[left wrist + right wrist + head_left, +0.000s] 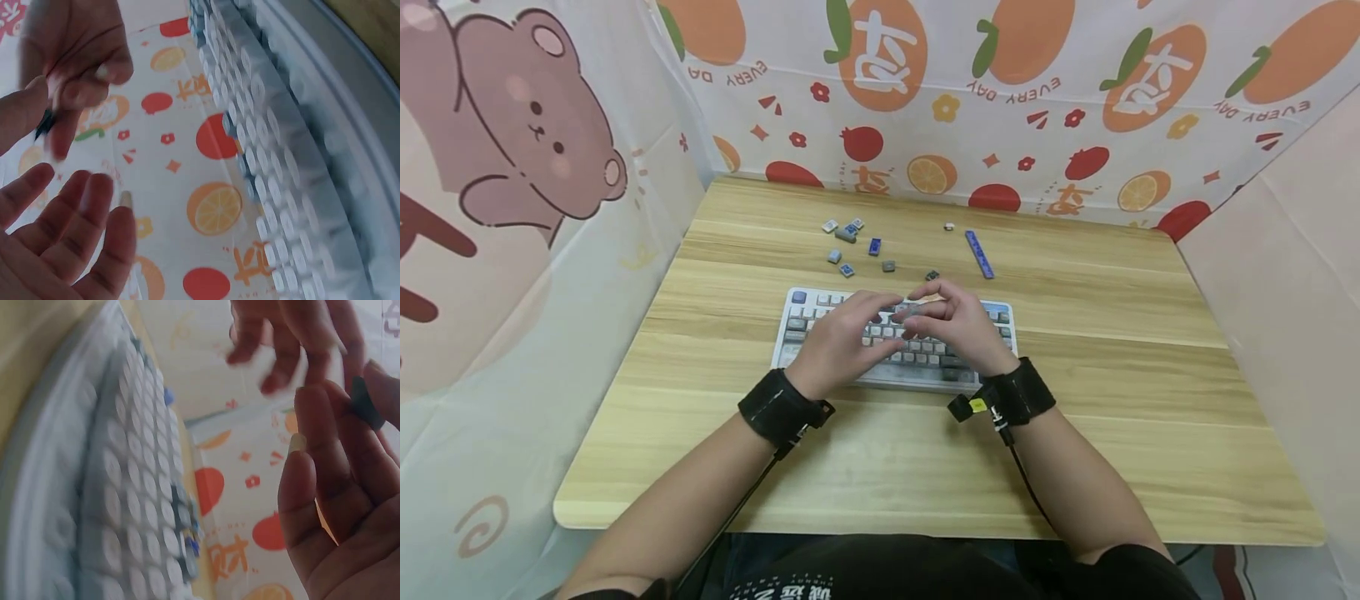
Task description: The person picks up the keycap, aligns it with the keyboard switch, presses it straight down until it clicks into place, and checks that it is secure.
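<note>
A white and grey mechanical keyboard (917,383) lies on the table below both hands. My right hand (958,327) pinches a dark teal keycap (367,403) between thumb and fingertips, above the keys. Facing it is my left hand (844,342), its fingers loosely bent and spread, with nothing visibly gripped. The two hands' fingertips come close together over the middle of the keyboard. In the left wrist view the left fingers (94,231) stand apart from one another, and the keycap shows only as a dark bit near the left thumb; whether the thumb touches it I cannot tell.
Behind the keyboard lie several loose small pieces, among them a blue one (875,247), a grey one (889,267) and a dark one (932,275). A long blue strip (979,254) lies at the back right. Printed cloth (955,133) hangs along the table's far edge.
</note>
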The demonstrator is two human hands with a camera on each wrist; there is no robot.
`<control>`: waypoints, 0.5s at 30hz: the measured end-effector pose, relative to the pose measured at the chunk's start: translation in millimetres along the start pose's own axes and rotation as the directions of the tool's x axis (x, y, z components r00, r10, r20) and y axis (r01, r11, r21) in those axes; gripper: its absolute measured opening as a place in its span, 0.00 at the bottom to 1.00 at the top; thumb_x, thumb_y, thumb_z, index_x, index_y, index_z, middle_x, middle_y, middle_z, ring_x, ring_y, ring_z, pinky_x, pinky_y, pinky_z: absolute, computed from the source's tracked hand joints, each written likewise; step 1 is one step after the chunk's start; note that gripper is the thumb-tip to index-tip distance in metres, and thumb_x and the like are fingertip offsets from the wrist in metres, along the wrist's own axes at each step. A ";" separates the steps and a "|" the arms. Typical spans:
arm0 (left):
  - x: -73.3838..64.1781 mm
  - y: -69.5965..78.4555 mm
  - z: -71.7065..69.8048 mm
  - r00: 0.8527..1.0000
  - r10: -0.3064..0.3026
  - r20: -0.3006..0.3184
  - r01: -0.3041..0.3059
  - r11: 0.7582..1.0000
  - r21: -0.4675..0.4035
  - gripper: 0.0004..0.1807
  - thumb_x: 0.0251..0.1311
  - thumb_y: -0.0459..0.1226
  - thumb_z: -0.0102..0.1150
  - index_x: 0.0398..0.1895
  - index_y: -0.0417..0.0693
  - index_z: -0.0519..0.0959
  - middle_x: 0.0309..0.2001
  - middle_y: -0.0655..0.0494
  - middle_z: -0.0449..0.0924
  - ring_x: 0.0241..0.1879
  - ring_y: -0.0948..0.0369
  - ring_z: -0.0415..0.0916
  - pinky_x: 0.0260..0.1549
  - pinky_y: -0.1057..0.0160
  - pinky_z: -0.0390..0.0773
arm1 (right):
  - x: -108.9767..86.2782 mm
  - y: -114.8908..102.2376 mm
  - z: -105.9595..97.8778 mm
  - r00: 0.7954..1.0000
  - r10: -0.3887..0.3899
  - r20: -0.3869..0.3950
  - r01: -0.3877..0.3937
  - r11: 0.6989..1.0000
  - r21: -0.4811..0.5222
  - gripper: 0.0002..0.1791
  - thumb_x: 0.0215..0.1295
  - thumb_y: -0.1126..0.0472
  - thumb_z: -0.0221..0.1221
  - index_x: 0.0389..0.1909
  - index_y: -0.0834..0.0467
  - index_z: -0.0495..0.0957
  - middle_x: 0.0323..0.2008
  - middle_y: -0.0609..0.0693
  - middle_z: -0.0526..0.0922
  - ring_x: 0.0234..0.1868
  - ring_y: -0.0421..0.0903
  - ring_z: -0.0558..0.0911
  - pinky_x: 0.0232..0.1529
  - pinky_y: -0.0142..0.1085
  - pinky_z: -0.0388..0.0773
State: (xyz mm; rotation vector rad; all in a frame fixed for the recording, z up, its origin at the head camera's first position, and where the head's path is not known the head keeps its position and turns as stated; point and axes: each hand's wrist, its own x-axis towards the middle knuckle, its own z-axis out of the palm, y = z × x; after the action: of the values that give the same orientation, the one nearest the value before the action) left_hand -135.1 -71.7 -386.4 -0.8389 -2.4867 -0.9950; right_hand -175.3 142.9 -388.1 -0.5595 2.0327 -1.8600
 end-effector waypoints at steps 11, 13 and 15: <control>3.6 4.4 10.8 0.978 0.080 -0.193 -0.067 0.995 0.076 0.16 0.53 0.39 0.73 0.44 0.44 0.84 0.40 0.54 0.81 0.37 0.62 0.80 0.35 0.66 0.80 | -4.1 0.9 21.2 0.997 -0.042 -0.061 0.044 0.999 0.024 0.09 0.71 0.59 0.58 0.41 0.60 0.71 0.30 0.49 0.88 0.36 0.44 0.86 0.45 0.38 0.82; 3.9 4.4 10.9 0.974 0.092 -0.208 -0.077 0.994 0.082 0.14 0.54 0.37 0.73 0.43 0.43 0.84 0.39 0.53 0.83 0.37 0.62 0.81 0.36 0.65 0.81 | -5.2 1.0 22.1 0.997 -0.049 -0.064 0.051 0.999 0.020 0.09 0.72 0.58 0.56 0.42 0.61 0.71 0.33 0.50 0.87 0.37 0.44 0.86 0.46 0.40 0.82; 3.8 4.4 11.3 0.970 0.100 -0.220 -0.084 0.993 0.083 0.14 0.54 0.37 0.72 0.43 0.43 0.84 0.39 0.53 0.85 0.38 0.61 0.82 0.37 0.64 0.81 | -6.3 1.5 22.4 0.995 -0.069 -0.073 0.069 0.998 -0.001 0.10 0.74 0.57 0.53 0.41 0.62 0.71 0.37 0.52 0.86 0.39 0.45 0.85 0.47 0.43 0.82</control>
State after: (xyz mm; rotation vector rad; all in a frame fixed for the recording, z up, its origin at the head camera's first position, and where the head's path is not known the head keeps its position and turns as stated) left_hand -136.2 -59.6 -390.2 -0.7663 -2.2587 -0.9075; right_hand -158.9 126.8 -391.9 -0.5758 2.0829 -1.9488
